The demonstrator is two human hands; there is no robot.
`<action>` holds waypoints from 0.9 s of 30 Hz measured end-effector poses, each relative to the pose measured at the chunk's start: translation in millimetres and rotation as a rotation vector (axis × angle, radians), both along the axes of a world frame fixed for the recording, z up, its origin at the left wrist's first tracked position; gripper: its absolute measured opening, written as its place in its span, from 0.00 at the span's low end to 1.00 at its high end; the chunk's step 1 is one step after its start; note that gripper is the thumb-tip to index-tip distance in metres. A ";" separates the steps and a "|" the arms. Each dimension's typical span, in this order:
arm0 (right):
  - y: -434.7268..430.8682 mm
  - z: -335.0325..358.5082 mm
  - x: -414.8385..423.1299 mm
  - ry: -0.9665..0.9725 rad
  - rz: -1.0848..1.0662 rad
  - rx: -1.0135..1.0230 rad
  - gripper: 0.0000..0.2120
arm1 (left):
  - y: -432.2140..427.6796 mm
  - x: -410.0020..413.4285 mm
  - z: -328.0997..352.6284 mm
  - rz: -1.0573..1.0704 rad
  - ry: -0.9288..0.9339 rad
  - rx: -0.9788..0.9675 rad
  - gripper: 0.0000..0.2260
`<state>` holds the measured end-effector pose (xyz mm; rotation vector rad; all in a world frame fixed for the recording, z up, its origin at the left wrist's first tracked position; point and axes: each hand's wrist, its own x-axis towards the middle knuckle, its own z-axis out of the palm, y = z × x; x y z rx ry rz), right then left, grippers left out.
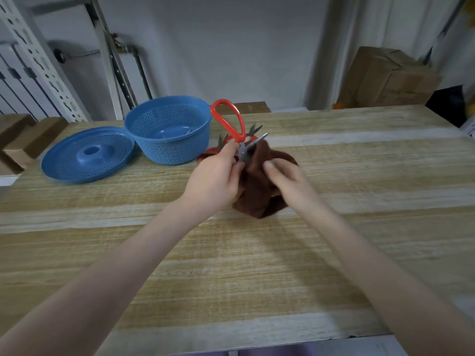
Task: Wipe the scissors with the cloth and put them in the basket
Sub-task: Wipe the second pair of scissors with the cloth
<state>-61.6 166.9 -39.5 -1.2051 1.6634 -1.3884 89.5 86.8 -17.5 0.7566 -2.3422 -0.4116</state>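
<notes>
up close, the left hand (214, 179) grips the scissors (232, 124). the right hand (288, 182) clutches the cloth (257, 191) round the blades. to the left sits the basket (167, 129).

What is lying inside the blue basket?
Inside the blue basket, a small grey metal piece lies on the floor near the right wall. It may be part of scissors, but I cannot tell. The near wall covers the front of the floor, so anything there is hidden.
</notes>
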 end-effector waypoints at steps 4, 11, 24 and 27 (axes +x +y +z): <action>-12.6 1.2 16.8 -0.074 -0.023 -0.082 0.08 | 2.8 -4.5 -2.5 0.013 -0.024 0.019 0.18; -20.9 -4.1 31.1 -0.179 -0.137 -0.143 0.10 | 1.9 -1.2 -9.0 -0.004 -0.018 0.052 0.15; -22.9 -1.9 20.6 -0.233 -0.056 -0.120 0.07 | 5.9 -5.2 -11.4 -0.056 -0.007 0.068 0.18; -23.4 -7.1 23.1 -0.298 -0.076 -0.127 0.07 | 3.0 -4.2 -14.9 -0.063 -0.012 0.085 0.16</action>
